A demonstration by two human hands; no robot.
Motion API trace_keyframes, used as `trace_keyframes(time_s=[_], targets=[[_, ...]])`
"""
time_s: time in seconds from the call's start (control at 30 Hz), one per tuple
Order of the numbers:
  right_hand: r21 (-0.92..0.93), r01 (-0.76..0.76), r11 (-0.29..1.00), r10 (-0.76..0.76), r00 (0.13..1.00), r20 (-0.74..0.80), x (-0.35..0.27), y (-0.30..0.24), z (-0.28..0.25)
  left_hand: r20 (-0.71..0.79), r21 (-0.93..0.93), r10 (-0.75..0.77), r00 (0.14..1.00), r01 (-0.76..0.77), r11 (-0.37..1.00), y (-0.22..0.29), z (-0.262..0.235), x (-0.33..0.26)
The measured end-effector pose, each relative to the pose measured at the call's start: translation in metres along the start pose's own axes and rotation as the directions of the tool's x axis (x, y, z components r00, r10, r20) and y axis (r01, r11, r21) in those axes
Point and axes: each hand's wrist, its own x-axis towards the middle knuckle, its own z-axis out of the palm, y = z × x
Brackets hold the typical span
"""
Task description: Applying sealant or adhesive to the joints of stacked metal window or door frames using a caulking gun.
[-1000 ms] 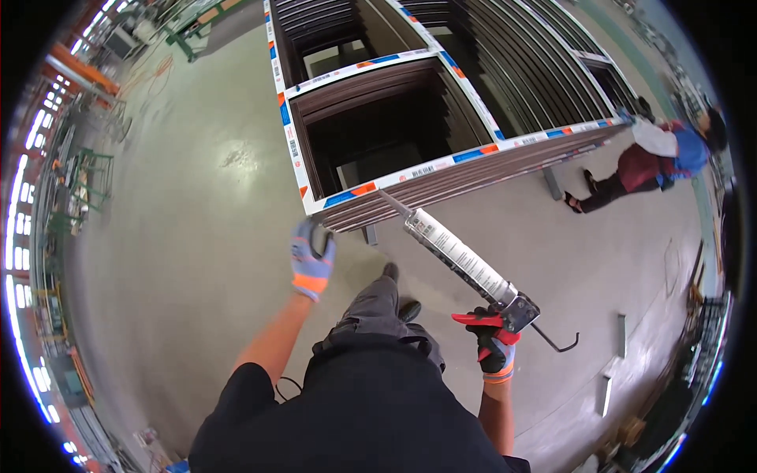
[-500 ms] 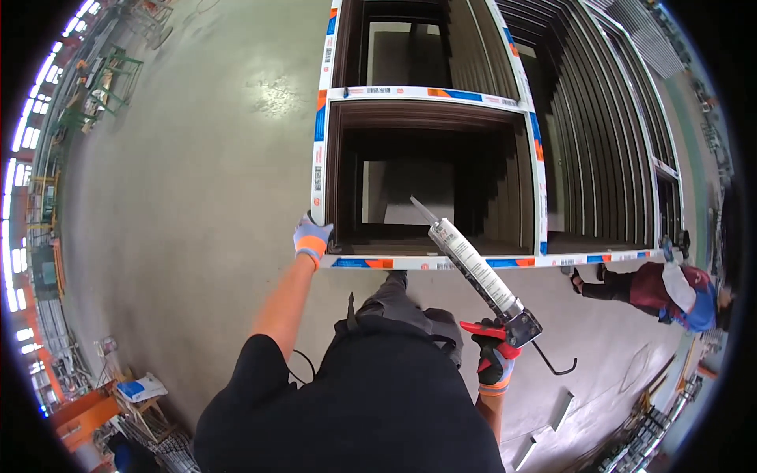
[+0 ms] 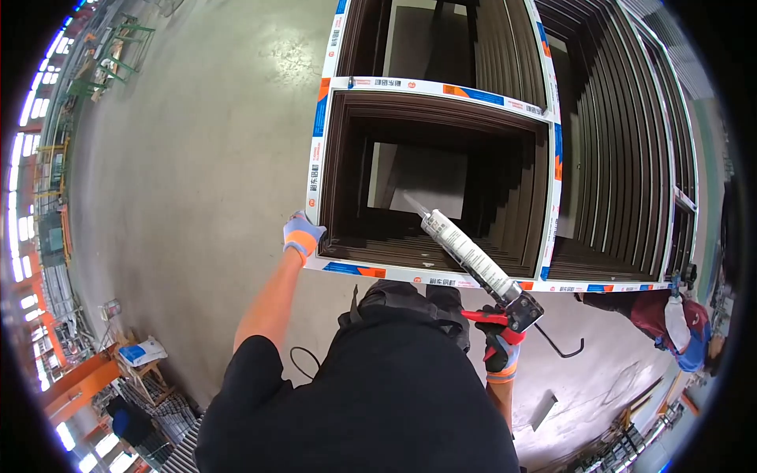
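A stack of dark brown window frames (image 3: 441, 272) fills the upper middle, the top one edged with white, blue and orange protective tape. My left hand (image 3: 303, 234), in a grey-blue and orange glove, grips the near left corner of the top frame; its fingertips are partly hidden by the edge. In my gloved right hand (image 3: 502, 351) is a caulking gun (image 3: 471, 254) with a white cartridge, red handle and bent metal rod. Its clear nozzle points up and left over the opening of the nearest pane, apart from the frame.
Another person (image 3: 680, 327) stands at the far right corner of the stack, a hand by the frame's edge. A metal profile piece (image 3: 544, 411) lies on the floor at lower right. A wooden stand with a blue-and-white package (image 3: 143, 351) and green racks (image 3: 126, 47) are on the left.
My view has shifted and turned slightly, so the frames look larger and a bit tilted. The caulking gun has stayed in my right hand, and my left hand has kept to the frame's corner.
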Motion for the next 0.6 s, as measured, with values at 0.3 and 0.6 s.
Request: trace_keyframes(time_s=[0.3, 0.6], targets=[[-0.048, -0.053, 0.997, 0.052, 0.998, -0.022, 0.002, 0.004, -0.019, 0.073, 0.042, 0.043, 0.996, -0.046, 0.998, -0.002, -0.005, 0.009], [-0.097, -0.044, 0.994, 0.046, 0.999, 0.017, 0.014, 0.008, -0.028, -0.032, 0.178, 0.055, 0.998, -0.048, 0.983, -0.024, 0.026, 0.021]])
